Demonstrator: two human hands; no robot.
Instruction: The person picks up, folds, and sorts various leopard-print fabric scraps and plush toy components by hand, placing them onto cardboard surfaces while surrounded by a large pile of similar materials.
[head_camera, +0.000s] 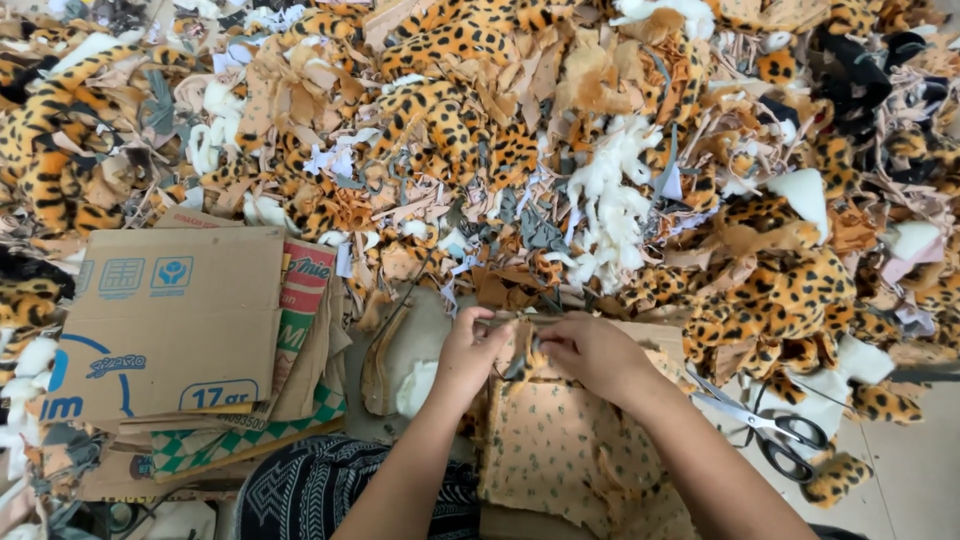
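Observation:
My left hand (468, 352) and my right hand (592, 352) meet at the centre, both pinching a small leopard-print fabric piece (524, 358) between their fingertips. The piece is held just above a tan, faintly spotted fabric panel (555, 445) that lies turned backing-up across my lap. Black-handled scissors (770, 428) lie on the floor just right of my right forearm, blades pointing up-left.
A large heap of leopard-print plush scraps and white stuffing (610, 200) fills the far and right side. Flattened cardboard boxes (170, 320) are stacked at left. A curved tan fabric piece (385, 360) lies left of my hands. Dark patterned clothing (310, 490) covers my knee.

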